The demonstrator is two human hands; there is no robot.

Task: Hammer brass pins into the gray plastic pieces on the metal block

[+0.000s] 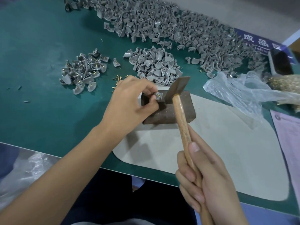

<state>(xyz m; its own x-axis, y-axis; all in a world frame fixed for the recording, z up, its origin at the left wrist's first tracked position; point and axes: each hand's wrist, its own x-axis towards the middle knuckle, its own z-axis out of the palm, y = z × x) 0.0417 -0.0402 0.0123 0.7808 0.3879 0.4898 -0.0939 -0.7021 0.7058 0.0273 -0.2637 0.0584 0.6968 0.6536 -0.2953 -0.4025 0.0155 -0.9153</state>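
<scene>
The left hand (129, 101) reaches over the near-left part of the metal block (172, 109). Its fingers (150, 90) and thumb are curled and pinch a small gray plastic piece (158, 96), which sits on the far-left corner of the block, right at the fingertips. A brass pin (159, 95) shows on top of this piece, just beside the fingertips.

The right hand (206, 176) grasps the wooden handle of the hammer (181, 127); the fingers are wrapped around it and the thumb lies along the handle. The dark hammer head (176, 88) is just to the right of the left fingertips, very close to the held piece. I cannot tell if it touches the piece or the block.

The block stands on a pale mat (219, 151), which lies on the green worktop (40, 78).

Just beyond the left fingers a few loose brass pins (117, 78) lie on the worktop. Farther to the left of them is a small heap of gray pieces with pins in them (82, 70). Beyond the fingers and a little to the right is a heap of plain gray pieces (154, 64), and behind it a much larger heap (162, 21) runs along the far side. Well to the right of the hammer lies a clear plastic bag (240, 90).
</scene>
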